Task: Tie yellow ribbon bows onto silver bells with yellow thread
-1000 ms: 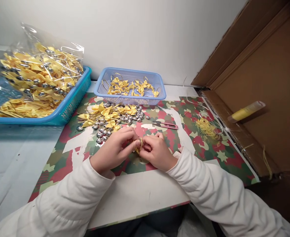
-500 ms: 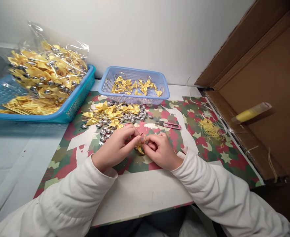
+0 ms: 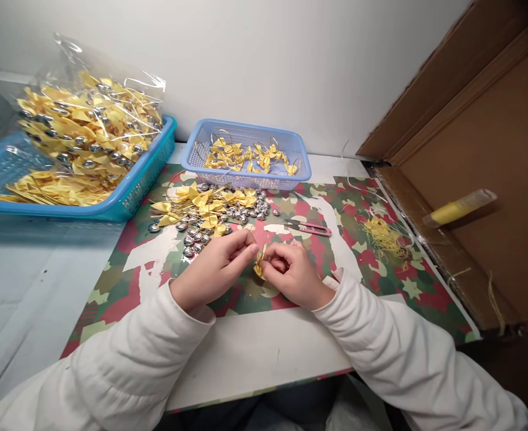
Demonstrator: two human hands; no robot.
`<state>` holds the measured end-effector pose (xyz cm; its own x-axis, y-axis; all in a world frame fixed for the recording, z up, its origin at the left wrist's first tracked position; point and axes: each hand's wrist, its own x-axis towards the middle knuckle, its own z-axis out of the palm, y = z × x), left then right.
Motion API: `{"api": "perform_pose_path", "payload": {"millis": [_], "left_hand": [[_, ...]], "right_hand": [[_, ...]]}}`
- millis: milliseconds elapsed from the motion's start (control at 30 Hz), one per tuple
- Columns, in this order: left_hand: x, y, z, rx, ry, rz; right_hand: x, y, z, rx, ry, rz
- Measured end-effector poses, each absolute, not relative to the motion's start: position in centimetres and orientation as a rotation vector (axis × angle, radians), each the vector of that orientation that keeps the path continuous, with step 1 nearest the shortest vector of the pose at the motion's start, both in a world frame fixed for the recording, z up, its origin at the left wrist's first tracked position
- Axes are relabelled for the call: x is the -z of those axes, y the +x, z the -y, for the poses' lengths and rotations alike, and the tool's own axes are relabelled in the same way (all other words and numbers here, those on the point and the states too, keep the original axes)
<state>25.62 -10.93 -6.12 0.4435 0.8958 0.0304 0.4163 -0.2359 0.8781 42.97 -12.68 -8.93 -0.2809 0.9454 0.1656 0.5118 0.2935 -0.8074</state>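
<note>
Just below the centre of the frame, the left hand [image 3: 212, 272] and the right hand [image 3: 291, 272] meet over the camouflage-patterned red, green and cream mat [image 3: 372, 281] on the white worktop [image 3: 255, 353], and between their fingertips sits a small yellow satin ribbon bow with a thin gold loop [image 3: 260, 262]. Both grips are closed on it: thumb and forefinger of each hand pinch the bow from its own side, so it is held just above the mat rather than lying on it. By its look the bow is very light, soft and limp, the satin likely slippery, and the loop seems fine enough to bend or snag; it is best taken at the knot in the middle, with fingertips only and little pressure. Just above the hands lies a loose heap of similar yellow bows and small shiny silver beads [image 3: 212, 212], the beads probably hard, smooth and apt to roll. Right of that heap rests a pair of pink-handled thread snips [image 3: 309, 227]. A pale blue plastic mesh basket [image 3: 246, 176] at upper centre holds more bows, and a larger turquoise basket [image 3: 129, 191] at upper left carries a clear bag of them.
</note>
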Motion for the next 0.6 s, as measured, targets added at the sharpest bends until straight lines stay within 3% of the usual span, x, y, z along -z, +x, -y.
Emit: {"api": "perform_pose_path", "payload": {"millis": [367, 600], "left_hand": [[6.8, 25.5, 10.9, -0.439, 1.929, -1.212], [7.2, 25.5, 11.2, -0.389, 2.099, -1.272]], "right_hand": [[9.1, 43.8, 12.6, -0.493, -1.301, 2.012], [9.3, 44.0, 12.4, -0.525, -1.35, 2.054]]}}
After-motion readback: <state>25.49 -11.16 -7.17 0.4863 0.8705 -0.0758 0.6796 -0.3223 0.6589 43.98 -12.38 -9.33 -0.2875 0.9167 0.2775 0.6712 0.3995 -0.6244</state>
